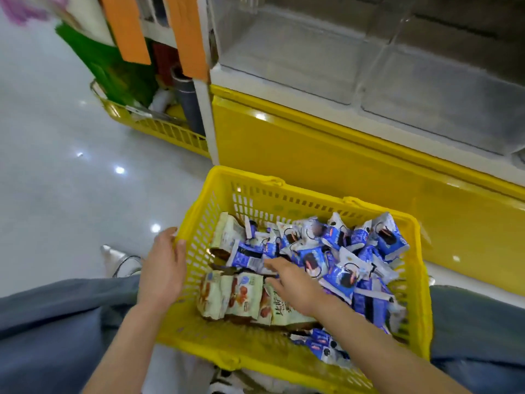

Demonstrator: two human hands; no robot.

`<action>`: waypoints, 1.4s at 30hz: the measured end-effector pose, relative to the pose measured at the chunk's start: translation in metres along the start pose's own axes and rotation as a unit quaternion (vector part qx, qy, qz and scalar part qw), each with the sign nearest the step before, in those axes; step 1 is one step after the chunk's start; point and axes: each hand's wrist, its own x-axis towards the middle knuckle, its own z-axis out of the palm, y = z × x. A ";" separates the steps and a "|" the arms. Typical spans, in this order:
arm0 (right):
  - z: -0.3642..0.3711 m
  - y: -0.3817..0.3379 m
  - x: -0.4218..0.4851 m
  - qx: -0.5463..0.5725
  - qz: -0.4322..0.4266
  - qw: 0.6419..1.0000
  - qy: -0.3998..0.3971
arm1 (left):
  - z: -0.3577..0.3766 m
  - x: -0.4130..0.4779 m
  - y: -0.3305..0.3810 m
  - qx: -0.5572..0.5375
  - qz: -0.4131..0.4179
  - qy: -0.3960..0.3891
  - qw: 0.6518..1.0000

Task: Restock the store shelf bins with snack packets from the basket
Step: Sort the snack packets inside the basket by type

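My relaxed left hand (163, 268) rests on the yellow slotted plastic basket (298, 194); my right hand (289, 282), fingers spread, is over blue snack packets (383, 237).

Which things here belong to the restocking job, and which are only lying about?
Job: yellow basket, blue packets, cream packets, clear shelf bins.
Lying about: second yellow basket on the floor, green item in it, orange strips.

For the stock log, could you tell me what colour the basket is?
The basket is yellow, clearest in the head view.
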 end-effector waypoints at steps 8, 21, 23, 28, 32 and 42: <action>0.055 -0.022 0.052 -0.026 0.091 0.992 -0.078 | 0.004 0.000 -0.017 -0.067 0.007 -0.028 0.997; 0.027 -0.030 0.108 -0.132 0.065 0.989 -0.001 | 0.008 0.004 -0.024 -0.066 0.008 -0.035 0.997; 0.015 -0.029 0.113 -0.083 0.068 0.994 0.019 | 0.008 0.004 -0.023 -0.064 0.010 -0.035 0.997; -0.023 -0.024 0.120 0.081 0.074 0.982 0.157 | 0.008 0.007 -0.024 -0.073 0.016 -0.034 0.997; -0.022 -0.018 0.109 0.227 0.095 0.940 0.235 | 0.009 0.007 -0.023 -0.089 0.013 -0.041 0.995; 0.023 -0.007 0.099 -0.038 0.039 0.998 -0.010 | 0.006 0.008 -0.020 -0.099 0.007 -0.051 0.994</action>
